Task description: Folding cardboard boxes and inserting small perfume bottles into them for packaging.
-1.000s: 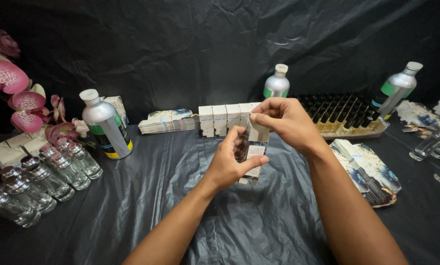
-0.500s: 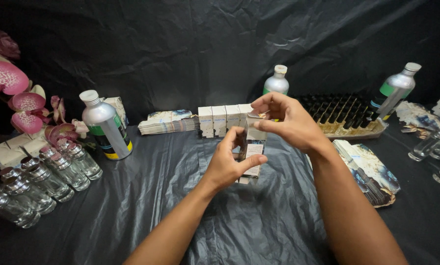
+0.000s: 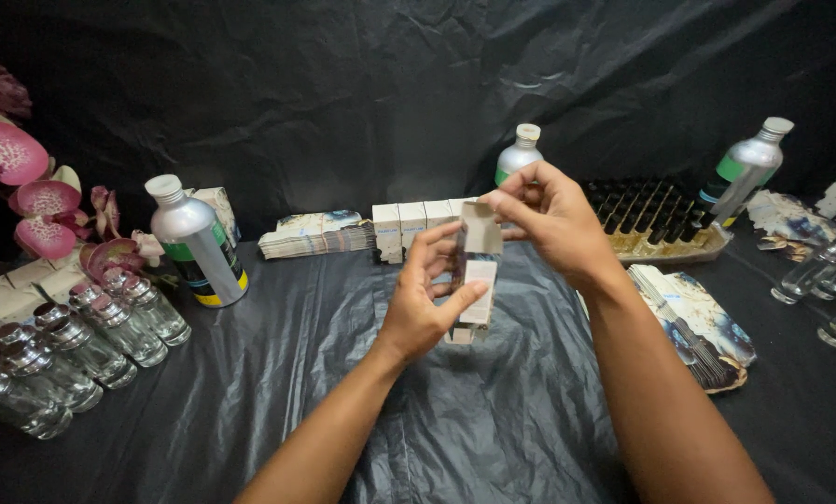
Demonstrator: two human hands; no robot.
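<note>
A black sheet (image 3: 493, 429) covers the desk and hangs as a backdrop behind it. Pink flowers (image 3: 26, 187) stand at the desk's left edge. Three silver bottles stand toward the back: one (image 3: 194, 241) at the left, one (image 3: 517, 154) behind the hands, one (image 3: 745, 173) tilted at the right. A tray (image 3: 665, 224) of dark vials lies near the back right, and a fanned stack of flat cartons (image 3: 693, 317) lies in front of it. Clear glass bottles (image 3: 82, 331) with silver caps sit in rows by the left edge; more glass bottles (image 3: 824, 289) sit by the right edge. A row of white boxes (image 3: 409, 229) and a stack of cards (image 3: 313, 233) line the back middle.

Above the desk's middle, the left hand (image 3: 427, 303) grips a small box (image 3: 474, 280), upright, thumb across its front. The right hand (image 3: 549, 219) pinches the box's top flap between thumb and fingertips.
</note>
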